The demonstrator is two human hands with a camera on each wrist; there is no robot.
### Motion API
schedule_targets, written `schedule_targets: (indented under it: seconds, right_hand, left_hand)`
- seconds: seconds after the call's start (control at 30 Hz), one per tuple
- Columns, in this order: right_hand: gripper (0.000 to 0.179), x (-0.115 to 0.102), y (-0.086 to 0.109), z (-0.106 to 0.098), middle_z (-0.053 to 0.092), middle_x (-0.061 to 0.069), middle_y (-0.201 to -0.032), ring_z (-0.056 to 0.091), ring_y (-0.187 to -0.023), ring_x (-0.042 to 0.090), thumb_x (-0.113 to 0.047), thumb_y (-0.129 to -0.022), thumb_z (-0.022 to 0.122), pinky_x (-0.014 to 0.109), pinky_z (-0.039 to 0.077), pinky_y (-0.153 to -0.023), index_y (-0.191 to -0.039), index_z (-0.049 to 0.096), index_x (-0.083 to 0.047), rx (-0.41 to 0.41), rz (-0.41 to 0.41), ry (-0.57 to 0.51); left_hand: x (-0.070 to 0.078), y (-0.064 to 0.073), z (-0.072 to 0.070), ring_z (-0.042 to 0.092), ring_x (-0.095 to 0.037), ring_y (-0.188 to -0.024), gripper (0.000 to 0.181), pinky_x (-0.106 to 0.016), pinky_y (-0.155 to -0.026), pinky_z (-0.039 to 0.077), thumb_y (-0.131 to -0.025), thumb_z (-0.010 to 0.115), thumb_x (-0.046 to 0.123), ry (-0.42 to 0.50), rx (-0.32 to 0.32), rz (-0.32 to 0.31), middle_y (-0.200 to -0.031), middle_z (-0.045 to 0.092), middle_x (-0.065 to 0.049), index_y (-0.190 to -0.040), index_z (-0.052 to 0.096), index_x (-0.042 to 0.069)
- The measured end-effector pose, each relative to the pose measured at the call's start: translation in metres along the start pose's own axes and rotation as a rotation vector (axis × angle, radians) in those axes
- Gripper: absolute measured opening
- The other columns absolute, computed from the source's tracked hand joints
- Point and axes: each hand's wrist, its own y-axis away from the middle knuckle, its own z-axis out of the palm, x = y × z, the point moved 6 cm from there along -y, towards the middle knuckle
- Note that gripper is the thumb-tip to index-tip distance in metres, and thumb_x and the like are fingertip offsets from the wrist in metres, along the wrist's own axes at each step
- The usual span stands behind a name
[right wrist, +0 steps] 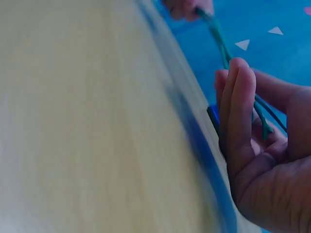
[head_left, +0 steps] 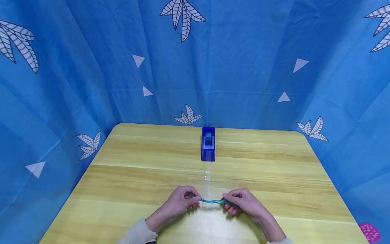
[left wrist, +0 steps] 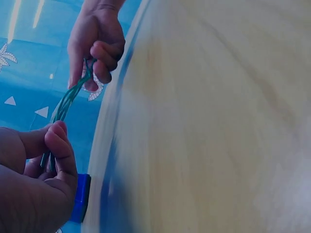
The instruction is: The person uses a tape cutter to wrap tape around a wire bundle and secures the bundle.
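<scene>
A thin bundle of twisted green wires (head_left: pixel 214 201) stretches between my two hands above the table. My left hand (head_left: pixel 185 200) pinches one end of it between thumb and fingers. At the other end my right hand (head_left: pixel 240 202) grips the bundle, thumb against the index finger. In the left wrist view the green wires (left wrist: pixel 65 102) run as several intertwined strands, with short ends poking out past the fingers. Loose ends (right wrist: pixel 265 121) hang inside my right hand in the right wrist view. Beneath the bundle, a clear shiny strip (head_left: pixel 207 176) lies along the table.
A blue tape dispenser (head_left: pixel 208 154) with a roll (head_left: pixel 208 136) in it stands at the table's far edge, in line with the clear strip. The light wooden table (head_left: pixel 137 149) has rounded far corners. A blue patterned curtain (head_left: pixel 243 51) hangs behind it and at both sides.
</scene>
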Motion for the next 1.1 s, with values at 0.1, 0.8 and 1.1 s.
schedule_targets:
  seconds: [0.1, 0.8, 1.1]
  right_hand:
    - [0.031, 0.002, -0.001, 0.001, 0.072, 0.001, -0.075, 0.064, -0.062, 0.005, -0.025, -0.1, 0.069, 0.02, 0.058, -0.06, -0.098, 0.074, 0.006, -0.035, 0.032, -0.031]
    - [0.03, -0.003, -0.003, -0.002, 0.077, 0.019, -0.086, 0.073, -0.067, 0.013, -0.008, -0.091, 0.077, 0.028, 0.064, -0.068, -0.108, 0.071, 0.016, 0.122, -0.076, -0.02]
    - [0.025, -0.008, -0.001, -0.001, 0.076, 0.025, -0.089, 0.073, -0.069, 0.016, -0.006, -0.091, 0.077, 0.031, 0.065, -0.07, -0.106, 0.073, 0.013, 0.158, -0.124, 0.042]
  left_hand:
    - [0.002, -0.001, 0.0, 0.061, -0.011, -0.07, 0.013, -0.017, -0.061, 0.053, -0.094, 0.07, 0.001, -0.032, -0.003, 0.015, -0.082, 0.069, -0.004, -0.101, 0.068, -0.009]
    - [-0.002, -0.005, 0.0, 0.063, -0.013, -0.073, 0.022, -0.021, -0.066, 0.056, -0.097, 0.071, 0.013, -0.065, 0.006, -0.034, -0.088, 0.071, -0.008, -0.11, 0.068, -0.004]
    - [-0.008, -0.006, 0.0, 0.062, -0.01, -0.069, 0.017, -0.018, -0.063, 0.055, -0.097, 0.071, 0.012, -0.011, 0.011, -0.094, -0.085, 0.073, -0.009, -0.101, 0.071, -0.005]
